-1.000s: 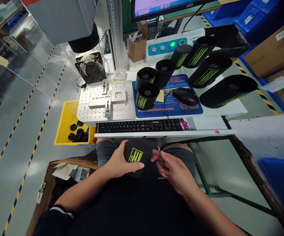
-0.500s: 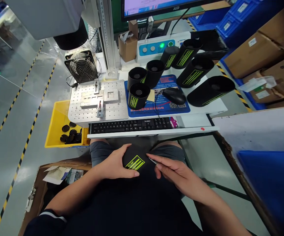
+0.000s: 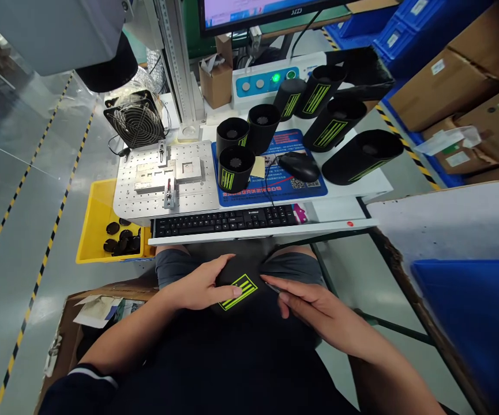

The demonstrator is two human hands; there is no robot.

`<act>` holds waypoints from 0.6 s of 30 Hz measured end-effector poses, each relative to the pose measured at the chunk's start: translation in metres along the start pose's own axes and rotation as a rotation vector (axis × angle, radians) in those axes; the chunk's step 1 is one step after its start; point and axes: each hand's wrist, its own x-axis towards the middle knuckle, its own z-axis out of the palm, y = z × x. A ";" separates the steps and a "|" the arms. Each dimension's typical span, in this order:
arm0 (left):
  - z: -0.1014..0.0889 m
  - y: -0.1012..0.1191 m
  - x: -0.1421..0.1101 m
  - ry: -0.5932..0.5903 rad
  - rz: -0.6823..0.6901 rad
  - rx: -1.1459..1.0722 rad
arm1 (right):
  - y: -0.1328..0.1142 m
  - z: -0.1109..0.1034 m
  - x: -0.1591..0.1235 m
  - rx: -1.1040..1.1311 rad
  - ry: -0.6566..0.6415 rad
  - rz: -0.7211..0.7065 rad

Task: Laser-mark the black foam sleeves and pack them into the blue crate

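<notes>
Gripping the black cylinder (image 3: 243, 266) in the left hand (image 3: 199, 284), low over the lap (image 3: 292, 266); now laying the thumb across its yellow-green label (image 3: 249, 283), not below it as just before. Pinching a slim tool (image 3: 273, 287) in the right hand (image 3: 316, 306), lowered from upright toward the cylinder's side.

Lettering at the bench, mostly illeg.: a handheld matte-blk cylinder (image 3: 229, 268) bears a yellow-green striped emblem (image 3: 243, 288), any wording too small to read; like emblems mark the round blk tubes (image 3: 234, 154) standing nearby. A rectangular blue mouse mat (image 3: 255, 200) carries red Chinese chars., blurred, plus a b/w QR code (image 3: 305, 183). Brand marks on a blk-framed flat monitor (image 3: 266, 11) and long blk keyboard (image 3: 225, 221) can't be read w/ certainty. White labels, also unreadable, dot brown cardboard boxes (image 3: 428, 98) and blue plastic crates (image 3: 398, 56); yellow-&-blk hazard tape (image 3: 37, 283) lines the flr.
</notes>
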 end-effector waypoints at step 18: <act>-0.003 -0.001 0.008 -0.017 0.046 0.015 | 0.006 0.000 -0.003 0.044 0.011 0.077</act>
